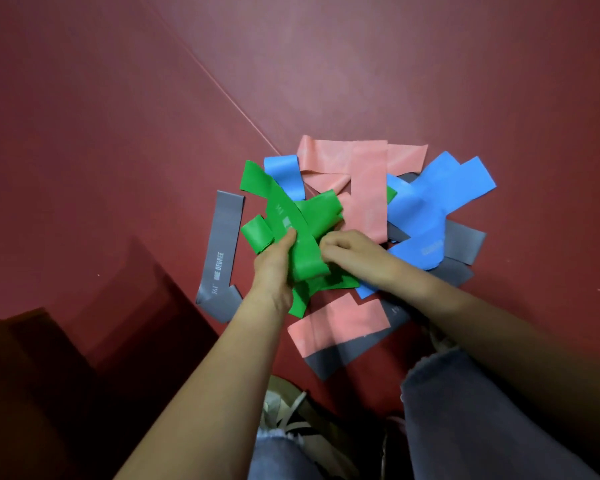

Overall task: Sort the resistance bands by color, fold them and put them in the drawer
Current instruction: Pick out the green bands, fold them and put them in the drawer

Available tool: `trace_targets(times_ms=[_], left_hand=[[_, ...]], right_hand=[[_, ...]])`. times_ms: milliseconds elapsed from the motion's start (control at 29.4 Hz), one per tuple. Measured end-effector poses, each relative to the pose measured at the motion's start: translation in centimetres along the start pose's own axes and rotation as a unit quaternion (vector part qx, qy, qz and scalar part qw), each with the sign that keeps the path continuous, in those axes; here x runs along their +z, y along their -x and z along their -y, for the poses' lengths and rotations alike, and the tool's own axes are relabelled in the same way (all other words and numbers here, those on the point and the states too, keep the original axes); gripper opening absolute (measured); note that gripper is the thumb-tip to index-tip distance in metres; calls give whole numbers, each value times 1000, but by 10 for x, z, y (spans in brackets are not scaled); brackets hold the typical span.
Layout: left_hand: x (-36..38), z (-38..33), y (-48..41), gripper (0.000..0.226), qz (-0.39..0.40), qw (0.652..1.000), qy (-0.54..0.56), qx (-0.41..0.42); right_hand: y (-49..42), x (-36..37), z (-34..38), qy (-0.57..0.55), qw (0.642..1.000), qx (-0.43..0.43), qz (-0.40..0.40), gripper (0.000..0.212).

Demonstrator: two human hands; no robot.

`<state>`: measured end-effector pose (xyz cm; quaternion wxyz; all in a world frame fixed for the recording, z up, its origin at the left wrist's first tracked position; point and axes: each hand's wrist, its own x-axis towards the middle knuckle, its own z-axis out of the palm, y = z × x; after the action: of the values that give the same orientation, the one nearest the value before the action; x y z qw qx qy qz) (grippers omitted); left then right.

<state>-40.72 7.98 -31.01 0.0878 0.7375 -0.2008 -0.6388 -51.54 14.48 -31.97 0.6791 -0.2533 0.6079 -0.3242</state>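
Observation:
A mixed pile of resistance bands lies on the dark red floor. Green bands bunch at its middle, above my hands. My left hand grips a bundle of green bands, fingers curled round them. My right hand pinches the green band from the right. Pink bands lie behind and below the green ones. Blue bands spread to the right, and another blue one shows at the back left. A grey band marked ONE DEGREE lies apart on the left. More grey bands peek out under the blue.
My knees in jeans and a shoe are at the bottom. A dark red step or box edge sits at the lower left. A thin seam crosses the floor diagonally. No drawer is in view.

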Motion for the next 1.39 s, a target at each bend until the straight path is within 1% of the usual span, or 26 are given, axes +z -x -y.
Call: trace_targets(times_ms=[34,68,136,170,204,306,340,408,442,476,510,544,578,645,713,747,781,815,883,951,1019,1155,1189,1257,1291,1393], left_hand=[[2,2,3,13,-1,999,-35,37],[4,3,9,6,1,994,-75,76],[8,8,17,16,-1,982,-134,136],[8,11,19,18,-3,977,-147,155],[9,15,22,16,3,972,-160,175],[9,28,27,3,53,954,-204,215],[9,32,30,4,75,944,-227,229],[8,41,33,16,112,919,-280,254],[10,42,36,23,130,911,-300,254],[11,43,36,25,151,905,-313,244],[12,41,38,20,169,905,-324,219],[13,38,39,13,183,908,-330,181],[13,34,38,11,183,917,-328,135],[8,24,37,8,147,947,-282,55],[-1,14,33,2,122,979,-162,11],[-4,11,31,10,135,987,-82,7],[-6,10,27,22,152,988,-12,8],[-5,10,24,28,166,985,44,10],[0,9,22,26,177,979,100,7],[5,12,20,26,163,978,128,11],[7,17,16,19,139,978,156,17],[-4,28,11,17,111,978,176,34],[-8,30,10,22,117,977,174,29],[-17,33,11,39,149,976,160,5],[-19,33,12,42,159,976,150,-4],[-19,35,8,31,154,976,151,-11]], right_hand=[[0,0,-1,-3,1000,-2,-24,35],[0,0,0,-6,999,-1,-53,38],[-3,-1,3,-9,993,-8,-114,46],[-6,-2,5,-7,990,-13,-139,48],[-10,-3,7,-3,987,-13,-159,44],[-23,-4,12,24,982,-4,-185,21],[-26,-3,13,22,983,5,-184,21],[-32,1,16,8,985,29,-168,34],[-34,4,17,11,987,38,-156,39],[-36,6,18,19,988,45,-146,41],[-37,7,17,14,989,50,-139,39],[-37,7,17,-9,990,52,-133,34],[-34,7,17,-43,990,50,-126,29],[-28,3,16,-98,988,33,-112,23],[-21,-1,11,-123,987,22,-100,26],[-17,-3,8,-128,986,25,-100,29],[-13,-5,5,-138,985,32,-97,30],[-9,-5,2,-157,983,40,-84,31],[-1,0,-7,-183,981,51,-34,27],[5,7,-14,-175,983,49,5,25],[8,12,-18,-151,987,44,14,26],[7,14,-16,-101,992,58,40,23],[6,14,-15,-92,993,62,44,20],[4,15,-12,-78,993,71,46,16],[3,15,-10,-67,994,75,48,16],[2,14,-5,-12,993,89,80,21]])
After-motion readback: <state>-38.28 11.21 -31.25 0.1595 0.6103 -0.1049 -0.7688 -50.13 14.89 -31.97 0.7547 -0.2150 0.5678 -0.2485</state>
